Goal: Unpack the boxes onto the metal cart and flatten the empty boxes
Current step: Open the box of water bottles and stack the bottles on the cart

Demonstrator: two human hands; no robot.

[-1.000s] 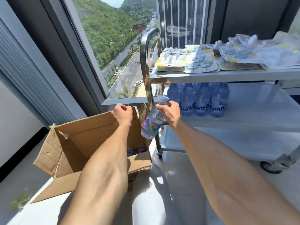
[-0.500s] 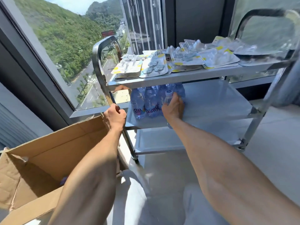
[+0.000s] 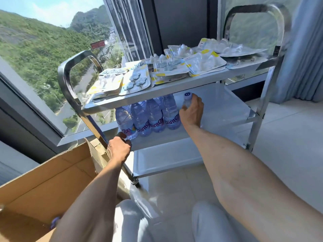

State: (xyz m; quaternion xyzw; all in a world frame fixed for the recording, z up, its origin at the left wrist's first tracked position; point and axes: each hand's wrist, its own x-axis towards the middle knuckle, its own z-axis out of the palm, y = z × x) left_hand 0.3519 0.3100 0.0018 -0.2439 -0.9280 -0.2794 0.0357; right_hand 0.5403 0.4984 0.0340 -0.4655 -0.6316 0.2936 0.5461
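Head view takes in the three-shelf metal cart (image 3: 176, 85) first: its top shelf is covered with blister packs (image 3: 134, 81), and on the middle shelf stands a row of water bottles (image 3: 148, 117). A second ago the right hand was carrying a bottle across from the cardboard box (image 3: 57, 179); half a second ago it was pressed up against the row; now it has reached the row's right end. There the right hand (image 3: 191, 113) has its fingers wrapped round the neck of one more water bottle (image 3: 187, 100), upright just beside the last of the row. Whether its base rests on the shelf is hidden by the hand. The left hand (image 3: 118, 147), fingers curled, is still gripping the cart's frame beside the box flap. A purple cap (image 3: 55, 221) showing low in the box suggests bottles remain, so flattening looks some way off.
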